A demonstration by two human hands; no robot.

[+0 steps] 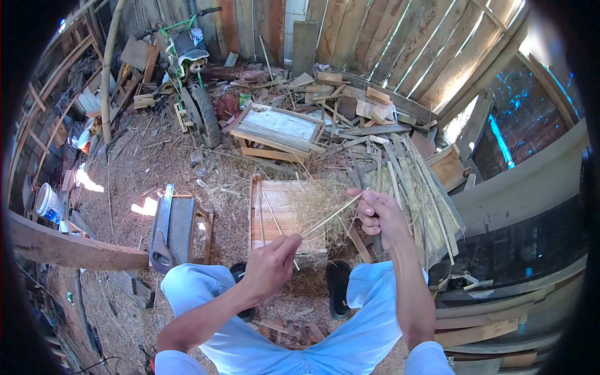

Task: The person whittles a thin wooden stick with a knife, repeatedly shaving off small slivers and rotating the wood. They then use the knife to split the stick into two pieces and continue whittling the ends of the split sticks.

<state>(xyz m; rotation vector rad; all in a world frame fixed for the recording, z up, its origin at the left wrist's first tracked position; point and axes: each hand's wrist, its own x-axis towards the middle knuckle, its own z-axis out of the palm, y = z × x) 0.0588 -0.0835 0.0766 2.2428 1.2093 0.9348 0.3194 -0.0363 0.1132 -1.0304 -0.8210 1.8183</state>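
A thin pale strip (331, 216) is stretched between both hands above a low wooden board (275, 215). My left hand (274, 261) is closed on the strip's lower left end, over the board's front edge. Farther right and higher, my right hand (379, 215) has its fingers wrapped round a dark knife-like tool, whose blade (354, 169) points up and away; the strip's upper end meets the tool there. A loose heap of fine shavings (319, 209) lies on the board's right part, partly behind the strip. Thin sticks rest on the board's left part.
A handsaw (164, 228) lies on a small bench (182, 225) at the left. Long wooden strips (415, 187) are piled at the right. Behind the board are a wooden frame (278, 128), scrap wood and a small bike (200, 109). A white bucket (50, 203) stands far left.
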